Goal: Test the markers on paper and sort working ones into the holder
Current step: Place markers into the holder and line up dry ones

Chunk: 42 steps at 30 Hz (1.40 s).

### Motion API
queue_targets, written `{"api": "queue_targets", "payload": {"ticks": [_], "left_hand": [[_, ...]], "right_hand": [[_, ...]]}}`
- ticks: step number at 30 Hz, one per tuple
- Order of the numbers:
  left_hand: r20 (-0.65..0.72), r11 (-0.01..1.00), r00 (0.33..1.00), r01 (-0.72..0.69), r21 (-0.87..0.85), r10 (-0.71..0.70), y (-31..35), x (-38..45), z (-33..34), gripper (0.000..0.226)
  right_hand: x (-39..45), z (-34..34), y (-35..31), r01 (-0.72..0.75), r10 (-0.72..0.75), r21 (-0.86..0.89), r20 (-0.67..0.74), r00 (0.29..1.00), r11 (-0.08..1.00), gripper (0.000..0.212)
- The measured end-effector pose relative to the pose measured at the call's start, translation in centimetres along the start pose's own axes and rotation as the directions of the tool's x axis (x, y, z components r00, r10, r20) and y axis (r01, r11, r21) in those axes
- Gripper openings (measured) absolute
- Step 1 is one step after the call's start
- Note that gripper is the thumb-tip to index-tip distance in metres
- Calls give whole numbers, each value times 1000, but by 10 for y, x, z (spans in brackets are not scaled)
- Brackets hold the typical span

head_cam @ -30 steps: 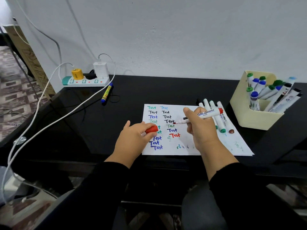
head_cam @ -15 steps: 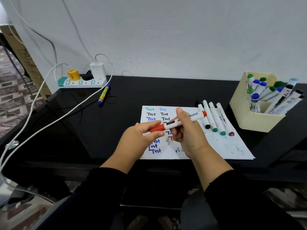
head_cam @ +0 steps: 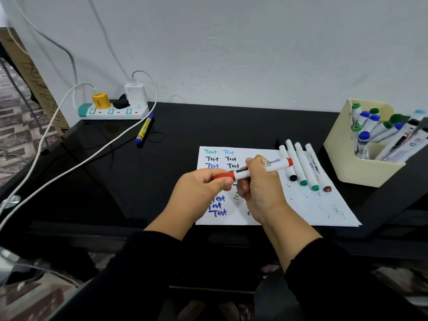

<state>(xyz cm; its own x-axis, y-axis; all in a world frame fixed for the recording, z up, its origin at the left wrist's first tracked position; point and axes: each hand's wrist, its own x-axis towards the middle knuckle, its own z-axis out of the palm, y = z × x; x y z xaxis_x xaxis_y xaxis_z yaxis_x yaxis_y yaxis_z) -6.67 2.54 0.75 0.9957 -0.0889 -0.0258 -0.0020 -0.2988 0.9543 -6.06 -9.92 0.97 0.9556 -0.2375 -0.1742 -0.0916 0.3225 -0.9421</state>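
Head view: your left hand (head_cam: 199, 189) pinches the red cap (head_cam: 224, 176) between thumb and fingers, and your right hand (head_cam: 260, 184) curls round the marker (head_cam: 264, 167) barrel just right of that grip. Both hover over the paper (head_cam: 301, 205) on the counter (head_cam: 162, 181). Four markers (head_cam: 301, 165) lie just beyond your right grip; the holder (head_cam: 347, 163) stands farther right.

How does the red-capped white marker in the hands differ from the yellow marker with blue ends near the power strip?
The red-capped white marker is held above the paper by the left hand and the right hand; the yellow marker with blue ends lies untouched on the black table. The first has a white barrel and the second a yellow one. Both are capped.
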Motion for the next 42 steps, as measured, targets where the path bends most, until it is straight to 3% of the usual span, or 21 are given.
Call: {"api": "queue_targets", "payload": {"ticks": [4, 7, 9, 12, 16, 18, 22, 27, 36, 42], "left_hand": [[46, 999, 998, -31, 27, 30, 0, 7, -2, 6], [24, 952, 999, -38, 304, 33, -10, 17, -4, 48], [-34, 831, 999, 28, 556, -11, -22, 22, -9, 65], [-27, 600, 998, 52, 798, -51, -41, 29, -10, 70], [-28, 555, 999, 45, 830, -39, -47, 32, -7, 68], [-27, 536, 999, 43, 843, -39, -47, 33, -7, 67], [-27, 518, 998, 55, 854, -60, -47, 34, -5, 67], [-37, 514, 997, 65, 855, -63, -46, 33, -5, 66], [-51, 500, 996, 82, 862, -74, -44, 34, -4, 66], [-43, 504, 995, 80, 860, -85, -42, 34, -4, 66]], "right_hand": [[3, -5, -3, -40, 40, -92, -3, 999, 995, 35], [5, -15, -14, -30, 20, -105, -93, 996, 994, 31], [3, -24, -26, -9, -14, -107, -212, 977, 994, 27], [4, -44, -44, 74, -166, -249, -372, 913, 966, 21], [11, -69, -56, 199, -428, -450, -491, 759, 870, 21], [10, -76, -57, 203, -500, -523, -522, 691, 828, 34], [6, -85, -60, 174, -588, -643, -513, 625, 746, 47], [19, -96, -72, 5, -512, -707, -507, 693, 707, 47], [55, -127, -93, -283, -399, -867, -449, 799, 410, 39], [57, -131, -97, -330, -380, -863, -473, 795, 383, 78]]}}
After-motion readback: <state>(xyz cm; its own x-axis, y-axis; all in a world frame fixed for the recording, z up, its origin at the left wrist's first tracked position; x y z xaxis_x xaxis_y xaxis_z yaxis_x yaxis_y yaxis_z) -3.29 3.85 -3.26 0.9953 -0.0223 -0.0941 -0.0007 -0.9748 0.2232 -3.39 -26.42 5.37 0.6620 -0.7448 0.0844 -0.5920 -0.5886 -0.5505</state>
